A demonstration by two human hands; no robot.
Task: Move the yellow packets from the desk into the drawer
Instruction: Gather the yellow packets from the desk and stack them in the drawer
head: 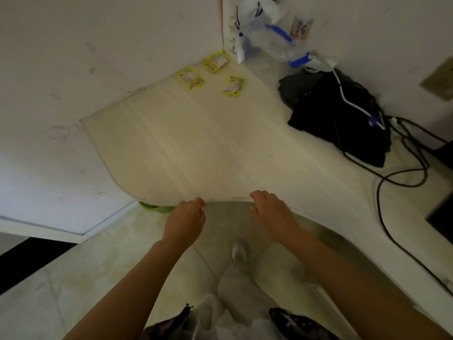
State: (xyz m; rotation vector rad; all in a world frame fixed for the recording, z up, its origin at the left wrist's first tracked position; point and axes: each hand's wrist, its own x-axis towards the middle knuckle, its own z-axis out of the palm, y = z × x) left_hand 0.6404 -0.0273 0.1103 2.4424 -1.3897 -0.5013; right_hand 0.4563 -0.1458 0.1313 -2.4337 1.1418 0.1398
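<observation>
Three packets (191, 77) (216, 61) (233, 85): yellow borders, pale printed centres. Surface (196, 148): cream, faint wood grain. Bag (343, 119): black. Cables (402, 168): black; one cord (348, 99) white. Plastic bag (269, 33): clear, blue markings. Basket (154, 207): green. Floor (98, 278): pale tiles.

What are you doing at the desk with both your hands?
A person stands at a pale desk, with the left hand and right hand both curled at its front edge, perhaps at the drawer; no open drawer shows. Three yellow packets lie untouched in the far corner by the wall. A black bag with cables sits to the right.
</observation>
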